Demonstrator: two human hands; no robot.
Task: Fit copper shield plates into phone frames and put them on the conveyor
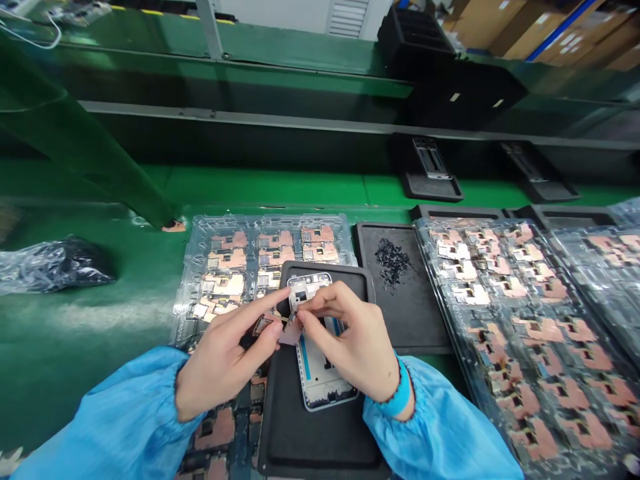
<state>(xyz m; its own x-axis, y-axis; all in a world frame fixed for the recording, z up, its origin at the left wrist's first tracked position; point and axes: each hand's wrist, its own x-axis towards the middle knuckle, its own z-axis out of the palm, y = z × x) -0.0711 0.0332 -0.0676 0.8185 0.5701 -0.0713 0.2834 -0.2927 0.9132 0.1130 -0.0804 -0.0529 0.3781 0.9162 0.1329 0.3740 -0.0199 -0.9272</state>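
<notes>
Between the thumb and fingers of my left hand [227,357] is a small copper-coloured phone circuit board [290,333], held tilted. My right hand [353,333] pinches at the board's upper right edge; a tiny part seems to be between thumb and index finger, too small to name. Both hands hover over a phone frame [325,383], silver-edged with blue strips, which lies in a black foam tray [315,433]. My right hand hides part of the frame's middle.
Under the foam tray sits a clear plastic tray [187,273] of circuit boards. Small black pieces [393,261] lie on another dark tray [425,320]. More board trays [470,327] stand at right. Phone frames [433,160] rest further back. A bagged bundle [60,263] and green post [95,147] are left.
</notes>
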